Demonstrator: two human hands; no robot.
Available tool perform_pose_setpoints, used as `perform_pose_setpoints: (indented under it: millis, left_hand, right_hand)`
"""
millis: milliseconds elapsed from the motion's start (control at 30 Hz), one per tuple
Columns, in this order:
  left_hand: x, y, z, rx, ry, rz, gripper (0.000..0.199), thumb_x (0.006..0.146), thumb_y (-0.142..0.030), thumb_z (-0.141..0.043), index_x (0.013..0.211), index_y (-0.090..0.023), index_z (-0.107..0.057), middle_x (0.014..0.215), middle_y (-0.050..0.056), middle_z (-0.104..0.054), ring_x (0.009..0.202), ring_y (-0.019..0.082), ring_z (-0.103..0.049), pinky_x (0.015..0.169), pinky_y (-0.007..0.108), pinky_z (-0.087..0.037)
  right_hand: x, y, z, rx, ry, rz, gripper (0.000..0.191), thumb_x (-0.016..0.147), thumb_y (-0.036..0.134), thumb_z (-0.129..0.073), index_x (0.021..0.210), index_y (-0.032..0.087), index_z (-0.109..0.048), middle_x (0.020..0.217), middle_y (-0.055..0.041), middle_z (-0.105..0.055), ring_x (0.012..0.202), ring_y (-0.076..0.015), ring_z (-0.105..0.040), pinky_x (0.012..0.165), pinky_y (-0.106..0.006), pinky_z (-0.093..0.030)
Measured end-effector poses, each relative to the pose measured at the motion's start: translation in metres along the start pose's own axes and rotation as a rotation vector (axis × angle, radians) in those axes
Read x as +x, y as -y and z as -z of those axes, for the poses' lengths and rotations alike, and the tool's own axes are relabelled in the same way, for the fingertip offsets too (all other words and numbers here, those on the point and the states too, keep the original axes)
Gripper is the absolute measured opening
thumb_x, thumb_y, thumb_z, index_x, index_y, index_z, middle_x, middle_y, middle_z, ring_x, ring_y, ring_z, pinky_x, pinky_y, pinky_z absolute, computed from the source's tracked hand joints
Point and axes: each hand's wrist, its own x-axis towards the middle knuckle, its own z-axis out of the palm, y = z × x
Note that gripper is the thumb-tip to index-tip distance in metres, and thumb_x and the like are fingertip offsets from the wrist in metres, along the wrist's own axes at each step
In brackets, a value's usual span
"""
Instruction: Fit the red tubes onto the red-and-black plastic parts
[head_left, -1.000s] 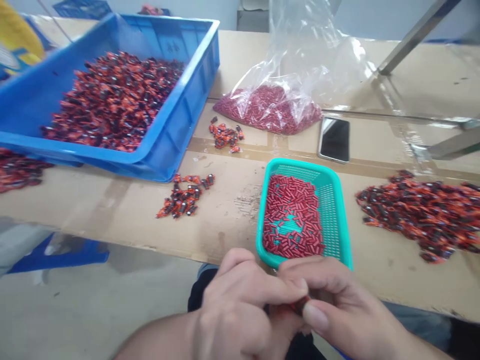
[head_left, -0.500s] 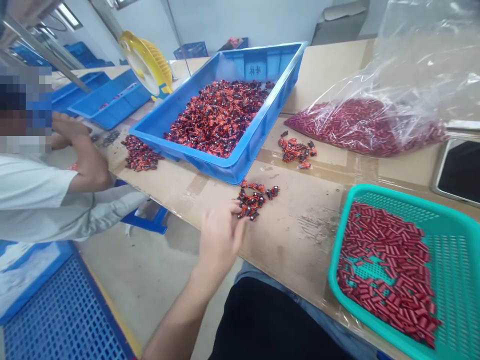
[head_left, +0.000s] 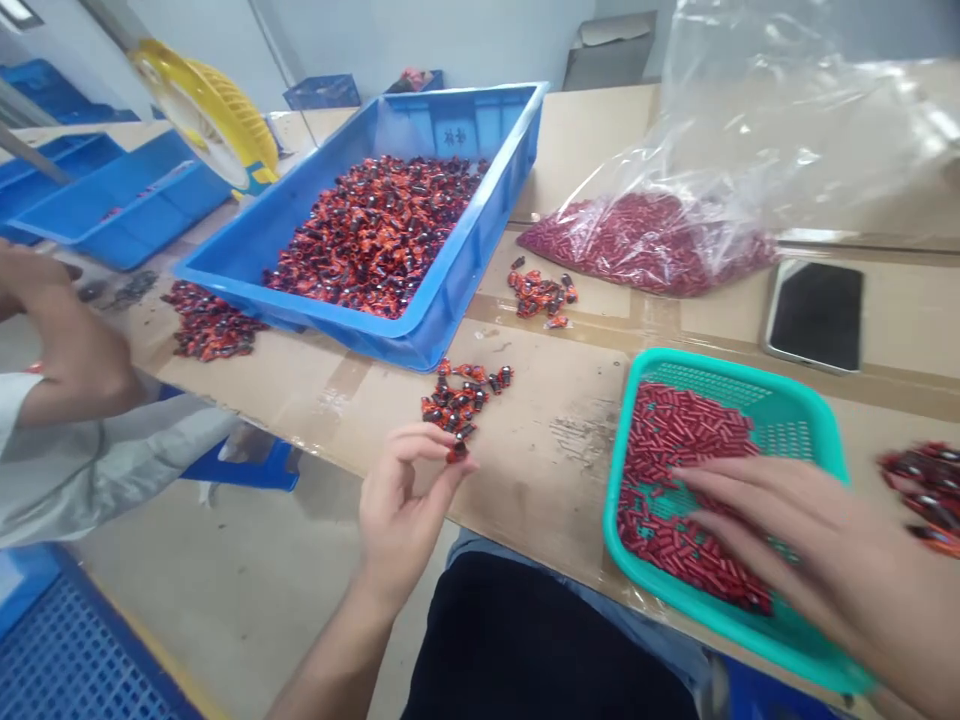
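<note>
My left hand (head_left: pixel 405 510) is shut on a small red-and-black piece (head_left: pixel 457 452), pinched between finger and thumb just in front of a small heap of similar pieces (head_left: pixel 459 398). My right hand (head_left: pixel 814 540) lies open with its fingers spread over short red tubes (head_left: pixel 675 500). Those tubes fill much of a teal plastic mesh basket (head_left: pixel 720 372), and teal mesh shows through a gap among them. The fingers hide part of the basket and tubes.
A blue crate (head_left: pixel 480 190) heaped with red-and-black pieces stands at the back, beside a clear bag of red tubes (head_left: pixel 645 245) and a phone (head_left: pixel 816 315). A co-worker's hand (head_left: pixel 67 340) and sleeve (head_left: pixel 82 470) are at the left.
My left hand has moved from the small heap and now pinches a piece. My right hand has come in over the basket. The view has shifted slightly, with the basket further left.
</note>
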Motion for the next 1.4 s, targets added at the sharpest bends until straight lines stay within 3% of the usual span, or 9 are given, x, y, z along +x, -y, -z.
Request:
perform_pose_setpoints:
  millis: [100,267,367,567,767,967,1100,1233,1400]
  left_hand:
    - [-0.001,-0.028,-0.018,-0.324,0.099,0.039,0.023,0.089,-0.015,-0.082,0.100,-0.020,-0.062,0.104,0.005,-0.074,0.087,0.017,-0.076,0.079,0.026,-0.067]
    - [0.000,-0.056,-0.039,-0.687,0.221,0.148,0.031,0.085,0.005,-0.077,0.099,-0.020,-0.064,0.103,0.000,-0.080,0.093,0.015,-0.080,0.086,0.019,-0.067]
    - [0.001,-0.063,-0.048,-0.751,0.274,0.153,0.032,0.085,0.007,-0.075,0.091,-0.020,-0.059,0.103,0.000,-0.080,0.094,0.016,-0.081,0.090,0.023,-0.068]
    - [0.002,-0.070,-0.058,-0.714,0.304,0.168,0.035,0.085,-0.003,-0.082,0.083,-0.020,-0.052,0.097,0.000,-0.078,0.088,0.015,-0.080,0.082,0.019,-0.068]
    - [0.002,-0.076,-0.060,-0.610,0.333,0.054,0.032,0.089,-0.006,-0.080,0.083,-0.021,-0.052,0.096,0.003,-0.078,0.086,0.016,-0.077,0.077,0.024,-0.067]
    - [0.004,-0.083,-0.062,-0.505,0.372,-0.083,0.032,0.088,0.000,-0.076,0.086,-0.021,-0.051,0.100,0.004,-0.079,0.085,0.018,-0.077,0.075,0.030,-0.065]
    - [0.007,-0.086,-0.058,-0.457,0.418,-0.150,0.036,0.087,0.004,-0.071,0.079,-0.021,-0.046,0.099,0.003,-0.080,0.083,0.016,-0.077,0.075,0.029,-0.063]
    - [0.007,-0.086,-0.055,-0.368,0.455,-0.228,0.041,0.088,0.005,-0.067,0.070,-0.020,-0.040,0.100,0.004,-0.082,0.083,0.017,-0.078,0.071,0.029,-0.063]
    - [0.007,-0.090,-0.053,-0.315,0.425,-0.308,0.033,0.088,0.003,-0.069,0.074,-0.023,-0.054,0.098,0.002,-0.084,0.076,0.018,-0.081,0.073,0.030,-0.065]
  right_hand:
    - [0.021,0.004,-0.017,-0.100,0.150,0.167,0.028,0.110,0.027,-0.045,0.124,0.014,-0.067,0.116,-0.0168,-0.070,0.101,-0.0284,-0.068,0.083,-0.045,-0.060]
    - [0.033,0.010,-0.023,-0.176,0.261,0.090,0.024,0.106,0.014,-0.048,0.094,0.015,-0.068,0.089,-0.0090,-0.067,0.081,-0.0239,-0.062,0.071,-0.038,-0.053]
    - [0.030,0.011,-0.015,-0.164,0.259,0.050,0.021,0.106,0.018,-0.053,0.094,0.016,-0.069,0.090,-0.0090,-0.068,0.083,-0.0239,-0.062,0.073,-0.038,-0.051]
    - [0.027,0.019,0.006,0.034,0.103,-0.063,0.013,0.108,0.021,-0.055,0.108,0.017,-0.067,0.103,-0.0096,-0.070,0.096,-0.0214,-0.065,0.085,-0.036,-0.056]
    - [0.017,0.057,0.030,0.541,-0.032,-0.230,0.015,0.104,0.016,-0.059,0.115,0.024,-0.067,0.102,-0.0040,-0.069,0.094,-0.0153,-0.068,0.079,-0.026,-0.057]
    - [0.016,0.079,0.029,0.636,-0.157,-0.140,0.029,0.101,0.007,-0.063,0.124,0.025,-0.062,0.109,-0.0016,-0.074,0.104,-0.0135,-0.069,0.095,-0.027,-0.058]
    - [0.021,0.081,0.023,0.552,-0.196,-0.086,0.020,0.098,0.006,-0.067,0.112,0.020,-0.067,0.108,-0.0045,-0.070,0.104,-0.0143,-0.067,0.094,-0.028,-0.058]
    - [0.020,0.080,0.018,0.700,-0.184,-0.164,0.012,0.097,0.010,-0.070,0.101,0.021,-0.069,0.100,-0.0022,-0.065,0.092,-0.0126,-0.067,0.082,-0.025,-0.058]
    - [0.018,0.078,0.015,1.285,0.109,-0.626,0.031,0.087,0.036,-0.085,0.103,0.022,-0.063,0.095,-0.0012,-0.066,0.088,-0.0131,-0.063,0.081,-0.025,-0.056]
